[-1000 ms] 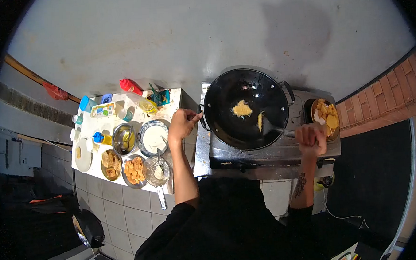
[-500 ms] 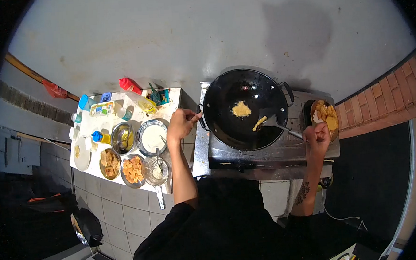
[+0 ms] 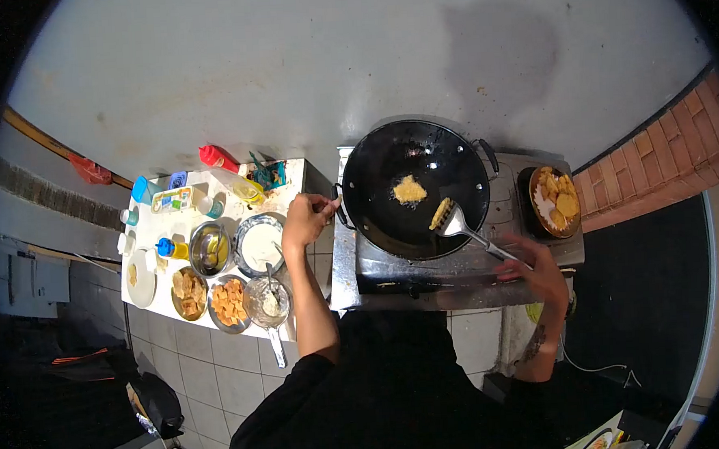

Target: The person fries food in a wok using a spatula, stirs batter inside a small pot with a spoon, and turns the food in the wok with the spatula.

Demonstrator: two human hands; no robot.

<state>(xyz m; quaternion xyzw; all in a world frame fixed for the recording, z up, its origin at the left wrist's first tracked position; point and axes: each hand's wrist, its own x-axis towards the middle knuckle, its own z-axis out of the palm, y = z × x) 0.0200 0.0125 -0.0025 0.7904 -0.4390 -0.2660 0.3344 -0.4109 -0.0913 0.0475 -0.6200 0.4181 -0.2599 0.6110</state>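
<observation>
A black wok [image 3: 372,163] stands on the stove with a little oil in it. One pale golden battered piece [image 3: 409,189] fries in the middle. My left hand [image 3: 309,219] pinches the wok's left handle [image 3: 342,213]. A metal spatula [image 3: 454,222] leans over the wok's lower right rim, its slotted blade against a second fried piece [image 3: 439,213]. At the end of the spatula's handle is my right hand [image 3: 541,272], blurred, its fingers spread around the handle rather than wrapped on it. A bowl of fried pieces [image 3: 566,205] sits to the right.
On the white table [image 3: 164,300] at left stand a bowl of white batter [image 3: 263,242], a strainer [image 3: 266,302], a plate of orange-brown chunks [image 3: 229,303], a metal bowl [image 3: 210,248] and several bottles. A wall rises behind the stove [image 3: 427,278]; brickwork [image 3: 657,160] is at right.
My right hand has moved down and away from the bowl, its fist opening. The spatula has turned, its blade now nearer the second piece. My left hand stays at the handle.
</observation>
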